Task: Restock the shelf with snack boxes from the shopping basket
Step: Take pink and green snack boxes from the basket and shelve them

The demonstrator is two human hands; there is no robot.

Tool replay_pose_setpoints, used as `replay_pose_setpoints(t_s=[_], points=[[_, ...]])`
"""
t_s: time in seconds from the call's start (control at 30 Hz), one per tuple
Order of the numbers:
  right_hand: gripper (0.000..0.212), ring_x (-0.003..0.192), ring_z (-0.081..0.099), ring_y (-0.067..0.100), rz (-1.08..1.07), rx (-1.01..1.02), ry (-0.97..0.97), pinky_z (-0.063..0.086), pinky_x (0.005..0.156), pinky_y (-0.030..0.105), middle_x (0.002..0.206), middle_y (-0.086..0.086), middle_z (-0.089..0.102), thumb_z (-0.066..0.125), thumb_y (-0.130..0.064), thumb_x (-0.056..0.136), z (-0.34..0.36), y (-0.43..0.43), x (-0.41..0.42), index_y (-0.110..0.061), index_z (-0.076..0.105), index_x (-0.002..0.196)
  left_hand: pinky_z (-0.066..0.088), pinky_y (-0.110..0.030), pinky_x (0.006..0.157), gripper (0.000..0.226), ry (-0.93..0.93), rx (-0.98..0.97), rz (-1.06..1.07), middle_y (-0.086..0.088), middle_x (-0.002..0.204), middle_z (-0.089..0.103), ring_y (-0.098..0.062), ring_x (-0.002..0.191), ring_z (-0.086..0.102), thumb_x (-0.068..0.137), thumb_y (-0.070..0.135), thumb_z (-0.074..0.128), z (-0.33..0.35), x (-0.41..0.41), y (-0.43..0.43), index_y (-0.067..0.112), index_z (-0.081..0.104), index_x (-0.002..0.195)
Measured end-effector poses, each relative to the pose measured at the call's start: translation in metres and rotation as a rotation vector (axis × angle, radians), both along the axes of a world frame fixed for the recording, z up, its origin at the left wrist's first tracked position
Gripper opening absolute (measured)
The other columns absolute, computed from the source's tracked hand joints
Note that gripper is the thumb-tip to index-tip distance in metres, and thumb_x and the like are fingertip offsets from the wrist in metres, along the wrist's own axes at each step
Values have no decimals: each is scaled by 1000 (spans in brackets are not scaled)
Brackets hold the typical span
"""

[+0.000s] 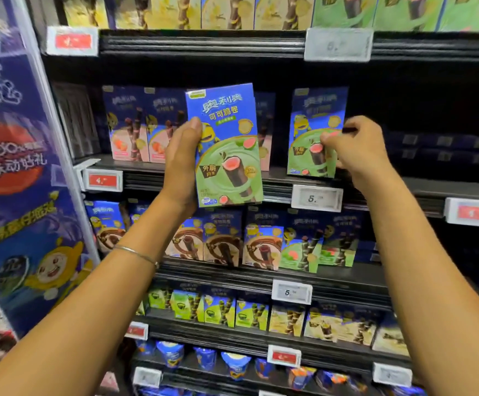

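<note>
Holding a green snack box by its left long edge, the left hand has the thumb on the printed front and the other fingers curled behind it. The box is upright with its long axis vertical, leaning only a little, and its face is turned to the person. A second edge shows behind it, so it may be more than one box; this cannot be told surely. It is in the air in front of the shelf, not yet resting on it.

The right hand is to the right of the held box, at nearly the same height and apart from it. Its thumb lies on the front of a standing green box of the same kind, and its fingers are curled round that box's right edge, so it appears to pinch it. This box stands on the shelf, above a white price tag.

The coming move probably turns on the narrow gap between the two hands. The held box must go forward and a little to the right to stand beside its twin, keeping its long axis vertical. The left hand, which already carries it, is the nearer one. To the right of the right hand the shelf is dark and open. The shopping basket is not in view.
</note>
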State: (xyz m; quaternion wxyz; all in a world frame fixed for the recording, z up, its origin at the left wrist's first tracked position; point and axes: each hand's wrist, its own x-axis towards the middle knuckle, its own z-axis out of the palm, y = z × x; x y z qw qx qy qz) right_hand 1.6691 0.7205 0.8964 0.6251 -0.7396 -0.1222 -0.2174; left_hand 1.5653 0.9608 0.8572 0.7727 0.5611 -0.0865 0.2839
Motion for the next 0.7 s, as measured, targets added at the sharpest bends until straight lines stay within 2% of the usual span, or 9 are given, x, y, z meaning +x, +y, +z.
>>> replay_pose_setpoints(t_s=[0.07, 0.17, 0.23, 0.33, 0.43, 0.7], points=[[34, 103, 65, 22, -97, -101, 18, 57, 80, 38, 117, 7, 66, 71, -16, 90, -1, 6, 23, -7, 58, 120, 41, -72, 110, 74, -20, 21, 7, -41, 144, 52, -60, 130, 52, 97, 40, 47, 2, 5, -3, -18, 40, 144], [17, 91, 56, 27, -240, -289, 49, 43, 69, 32, 110, 13, 60, 63, -13, 91, 0, 16, 52, -6, 55, 104, 39, -74, 110, 73, -11, 2, -24, -42, 144, 50, -61, 131, 50, 98, 39, 46, 4, 12, -7, -18, 39, 144], [20, 99, 59, 34, -257, -424, 67, 42, 72, 33, 117, 22, 63, 55, -9, 95, 2, 24, 72, 3, 60, 110, 39, -75, 110, 72, 4, -34, -46, -43, 143, 50, -61, 130, 51, 98, 38, 45, 4, 17, -9, -18, 39, 143], [35, 121, 57, 38, -209, -595, 93, 46, 87, 36, 133, 27, 58, 50, -15, 103, 8, 36, 91, 6, 56, 130, 37, -76, 110, 74, 10, -36, -26, -44, 143, 49, -62, 131, 50, 97, 39, 46, 5, 24, -14, -20, 39, 142], [45, 126, 56, 36, -200, -601, 107, 48, 96, 37, 140, 21, 56, 59, -23, 101, 12, 46, 105, 0, 53, 140, 34, -76, 113, 79, 20, 5, -10, -44, 146, 46, -63, 134, 46, 94, 41, 47, 6, 26, -18, -18, 35, 146], [42, 125, 59, 36, -205, -614, 145, 52, 101, 40, 137, 21, 61, 64, -22, 98, 13, 58, 125, 0, 59, 134, 39, -73, 111, 74, 19, -34, -40, -41, 144, 51, -59, 131, 52, 97, 39, 46, 8, 29, -23, -17, 37, 144]])
